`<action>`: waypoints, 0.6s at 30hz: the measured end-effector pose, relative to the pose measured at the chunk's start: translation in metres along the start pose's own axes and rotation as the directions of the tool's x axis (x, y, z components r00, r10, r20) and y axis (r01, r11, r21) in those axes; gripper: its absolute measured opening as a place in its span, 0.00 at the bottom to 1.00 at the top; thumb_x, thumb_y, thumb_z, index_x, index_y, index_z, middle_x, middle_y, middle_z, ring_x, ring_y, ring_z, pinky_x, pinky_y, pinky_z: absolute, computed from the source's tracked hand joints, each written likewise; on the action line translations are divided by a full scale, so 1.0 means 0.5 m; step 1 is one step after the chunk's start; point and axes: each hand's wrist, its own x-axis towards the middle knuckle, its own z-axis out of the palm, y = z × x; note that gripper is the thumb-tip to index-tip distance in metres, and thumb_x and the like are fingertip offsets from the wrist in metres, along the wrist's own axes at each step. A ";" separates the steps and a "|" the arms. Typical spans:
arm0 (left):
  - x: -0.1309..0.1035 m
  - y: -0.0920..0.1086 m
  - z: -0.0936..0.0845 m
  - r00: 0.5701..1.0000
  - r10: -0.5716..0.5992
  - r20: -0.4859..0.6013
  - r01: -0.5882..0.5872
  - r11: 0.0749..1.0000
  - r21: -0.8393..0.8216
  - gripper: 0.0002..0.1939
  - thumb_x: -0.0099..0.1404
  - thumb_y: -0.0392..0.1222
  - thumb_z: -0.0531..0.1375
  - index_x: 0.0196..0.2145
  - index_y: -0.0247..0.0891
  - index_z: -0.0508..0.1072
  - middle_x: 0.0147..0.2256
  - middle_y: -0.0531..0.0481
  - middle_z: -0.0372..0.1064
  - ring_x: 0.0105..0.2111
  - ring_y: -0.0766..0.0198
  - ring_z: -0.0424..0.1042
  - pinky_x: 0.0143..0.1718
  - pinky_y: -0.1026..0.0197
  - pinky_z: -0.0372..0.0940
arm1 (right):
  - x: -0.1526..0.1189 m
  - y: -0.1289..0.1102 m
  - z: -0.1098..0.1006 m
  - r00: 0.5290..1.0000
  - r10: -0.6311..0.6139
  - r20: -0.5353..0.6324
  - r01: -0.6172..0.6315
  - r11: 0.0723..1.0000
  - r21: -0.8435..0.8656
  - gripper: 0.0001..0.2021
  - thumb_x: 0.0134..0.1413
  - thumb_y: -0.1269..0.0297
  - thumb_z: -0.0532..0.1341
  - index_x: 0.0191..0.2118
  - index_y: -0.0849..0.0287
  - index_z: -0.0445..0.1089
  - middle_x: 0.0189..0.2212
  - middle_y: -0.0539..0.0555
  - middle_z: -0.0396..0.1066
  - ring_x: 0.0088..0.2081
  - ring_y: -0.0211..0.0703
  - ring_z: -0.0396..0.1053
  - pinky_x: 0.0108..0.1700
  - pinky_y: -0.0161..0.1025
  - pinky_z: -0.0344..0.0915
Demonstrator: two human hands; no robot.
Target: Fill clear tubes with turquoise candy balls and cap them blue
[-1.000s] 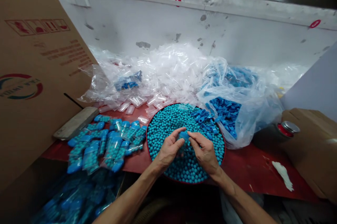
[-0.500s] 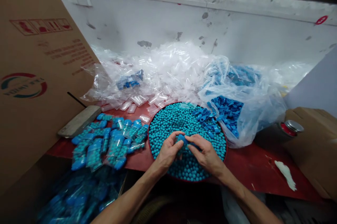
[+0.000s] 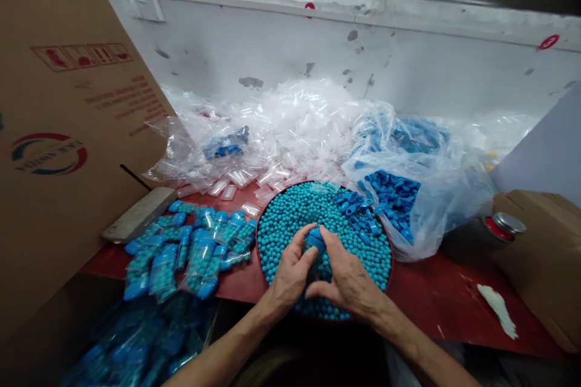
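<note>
Over a round red-rimmed tray (image 3: 258, 254) of turquoise beads (image 3: 290, 211), both hands are at a small clear container with a blue cap (image 3: 316, 241). My left hand (image 3: 293, 266) grips it from the left, thumb and fingers bent around the cap end. On the other side, my right hand (image 3: 347, 272) has its fingertips at the cap and its thumb stretched toward the lower end. The hands partly hide the container, so its contents are unclear. Loose blue caps (image 3: 351, 204) lie on the beads at the tray's upper right.
Filled, blue-capped containers (image 3: 197, 254) lie left of the tray, near a grey block (image 3: 138, 215). Clear empty containers (image 3: 295, 126) are heaped behind. A plastic bag (image 3: 449, 193) of blue caps, a flask (image 3: 506, 224) and cardboard boxes (image 3: 544, 235) stand right. A large carton (image 3: 91, 102) rises left.
My right hand has changed from a fingertip pinch at the cap to a wider hold, thumb spread downward. The container is now more upright in my left hand.
</note>
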 end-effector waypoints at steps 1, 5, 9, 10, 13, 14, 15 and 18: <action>0.000 0.000 0.001 1.000 0.004 0.012 -0.004 1.000 -0.009 0.21 0.58 0.43 0.54 0.49 0.40 0.58 0.33 0.52 0.64 0.26 0.70 0.62 0.30 0.66 0.60 | -0.002 -0.004 0.001 1.000 0.000 0.007 0.000 0.999 -0.048 0.41 0.39 0.55 0.63 0.57 0.65 0.46 0.53 0.67 0.54 0.51 0.57 0.58 0.45 0.50 0.63; 0.000 0.001 0.001 0.996 0.066 0.059 -0.066 0.998 0.006 0.16 0.57 0.41 0.55 0.43 0.38 0.61 0.35 0.52 0.63 0.34 0.67 0.62 0.38 0.65 0.58 | 0.003 -0.015 0.005 0.999 0.013 -0.034 -0.016 0.996 -0.091 0.32 0.41 0.61 0.61 0.53 0.61 0.49 0.44 0.60 0.62 0.39 0.47 0.67 0.36 0.43 0.68; -0.002 0.004 0.004 0.998 0.043 0.040 -0.044 0.999 0.023 0.12 0.57 0.42 0.54 0.40 0.38 0.61 0.30 0.55 0.61 0.28 0.70 0.60 0.33 0.67 0.58 | 0.008 -0.018 0.014 0.988 -0.092 -0.122 0.071 0.983 -0.167 0.29 0.41 0.61 0.59 0.50 0.63 0.50 0.40 0.60 0.63 0.38 0.48 0.67 0.34 0.41 0.68; -0.003 0.005 0.005 0.999 0.032 0.035 -0.033 0.999 0.020 0.12 0.57 0.43 0.54 0.40 0.38 0.61 0.28 0.56 0.61 0.27 0.71 0.60 0.32 0.67 0.57 | 0.008 -0.016 0.017 0.985 -0.113 -0.132 0.086 0.977 -0.197 0.29 0.40 0.61 0.59 0.50 0.63 0.50 0.39 0.60 0.63 0.37 0.48 0.67 0.33 0.41 0.68; -0.005 0.005 0.009 1.000 0.016 0.011 -0.016 0.999 0.039 0.12 0.57 0.43 0.54 0.38 0.38 0.61 0.26 0.57 0.60 0.24 0.71 0.58 0.29 0.68 0.56 | 0.002 -0.007 0.031 0.977 -0.134 -0.166 0.084 0.956 -0.280 0.29 0.40 0.61 0.58 0.50 0.66 0.50 0.35 0.60 0.63 0.33 0.49 0.68 0.29 0.42 0.68; -0.005 0.004 0.010 1.000 0.021 -0.005 -0.021 0.998 0.066 0.11 0.57 0.43 0.54 0.38 0.38 0.62 0.25 0.57 0.60 0.24 0.71 0.58 0.29 0.68 0.56 | -0.001 -0.002 0.038 0.973 -0.138 -0.185 0.078 0.951 -0.300 0.29 0.40 0.60 0.58 0.50 0.66 0.50 0.34 0.60 0.63 0.32 0.49 0.68 0.28 0.42 0.68; -0.005 0.002 0.010 0.999 0.032 -0.019 -0.030 0.995 0.099 0.11 0.57 0.42 0.54 0.38 0.38 0.62 0.26 0.57 0.60 0.24 0.71 0.58 0.29 0.68 0.56 | -0.004 0.002 0.046 0.968 -0.144 -0.206 0.074 0.946 -0.315 0.30 0.41 0.60 0.58 0.50 0.67 0.50 0.34 0.61 0.63 0.31 0.49 0.68 0.27 0.42 0.68; -0.004 -0.003 0.007 0.998 0.061 -0.006 -0.058 0.975 0.215 0.09 0.57 0.40 0.53 0.38 0.38 0.64 0.28 0.56 0.61 0.28 0.70 0.59 0.31 0.68 0.56 | -0.015 0.004 0.072 0.951 -0.120 -0.286 0.025 0.949 -0.315 0.30 0.43 0.58 0.57 0.51 0.68 0.49 0.35 0.62 0.63 0.32 0.50 0.68 0.26 0.43 0.68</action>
